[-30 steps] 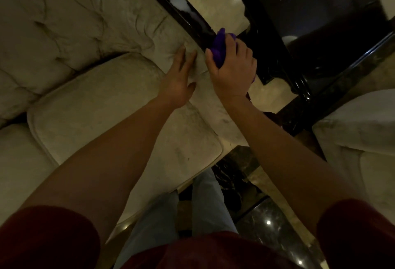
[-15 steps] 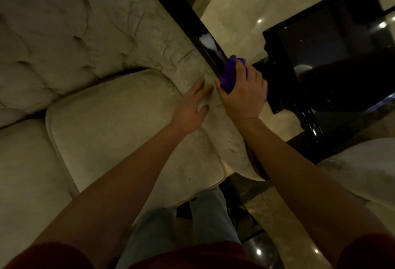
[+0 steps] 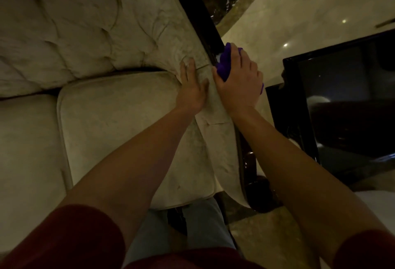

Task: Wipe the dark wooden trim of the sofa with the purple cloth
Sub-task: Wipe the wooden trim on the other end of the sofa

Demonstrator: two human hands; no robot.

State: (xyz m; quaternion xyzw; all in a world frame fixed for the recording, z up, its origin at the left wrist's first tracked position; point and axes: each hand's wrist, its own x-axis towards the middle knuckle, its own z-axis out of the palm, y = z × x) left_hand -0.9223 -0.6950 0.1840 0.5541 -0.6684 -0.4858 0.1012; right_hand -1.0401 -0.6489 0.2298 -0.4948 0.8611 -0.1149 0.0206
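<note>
A cream tufted sofa [image 3: 85, 33] fills the left of the view. Its dark glossy wooden trim [image 3: 198, 10] runs diagonally along the top of the padded arm. My right hand [image 3: 239, 80] grips a bunched purple cloth [image 3: 224, 61] and presses it on the trim. My left hand [image 3: 192, 89] lies flat, fingers apart, on the padded arm right beside the right hand. Most of the cloth is hidden under my right hand.
A black glossy side table [image 3: 342, 102] stands right of the sofa arm. A dark carved sofa leg [image 3: 254, 183] shows below the arm. The seat cushion [image 3: 119, 130] lies under my left forearm. Polished marble floor [image 3: 288, 1] surrounds it.
The view has shifted, so sofa and hands sit lower in frame. My right hand stays on the trim with the cloth, and my left hand stays flat on the arm.
</note>
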